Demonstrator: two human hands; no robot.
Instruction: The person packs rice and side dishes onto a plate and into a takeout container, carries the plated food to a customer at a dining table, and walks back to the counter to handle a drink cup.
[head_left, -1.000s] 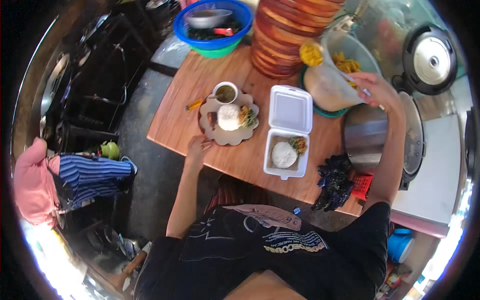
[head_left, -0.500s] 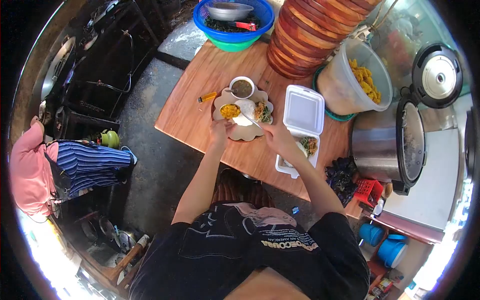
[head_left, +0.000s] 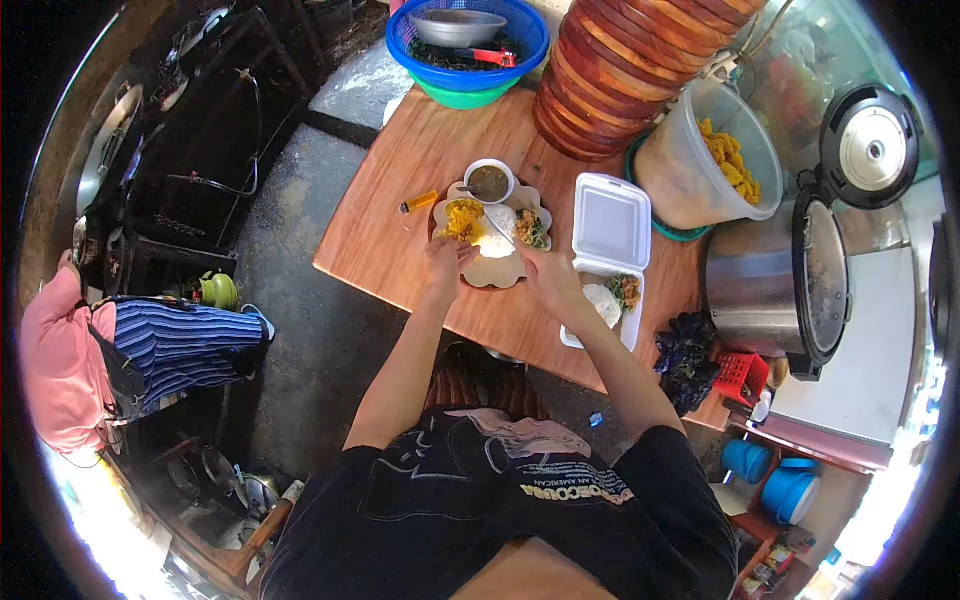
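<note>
"While the right hand point(head_left: 552, 277) reached over the near side of the plate point(head_left: 492, 273), what had its grip?"

"One spoon point(head_left: 505, 230): fingers closed about the handle, which slanted up and leftward across the rice point(head_left: 496, 246); bowl end not clearly visible."

"And the left hand point(head_left: 447, 262)?"

"At the plate's near-left edge, fingers partly curled. Whether its grip was firm or merely touching could not be told."

"Plate: position and contents?"

"Round, lined with a tan scalloped sheet, set on the wood-topped desk point(head_left: 480, 125) near the front edge. Contents: one white mound of rice; yellow food point(head_left: 463, 217) to its left; chopped greens point(head_left: 531, 231) to its right; one white bowl point(head_left: 488, 163) of dark liquid at the far side."

"Adjacent items?"

"Left of the plate, one small yellow object point(head_left: 419, 203). Right, one white foam box point(head_left: 612, 225), lid raised, rice and vegetables inside. Far right, one translucent bucket point(head_left: 680, 170) with similar yellow food. At the back, one reddish-brown stack point(head_left: 640, 60) and one blue basket point(head_left: 435, 70)."
</note>
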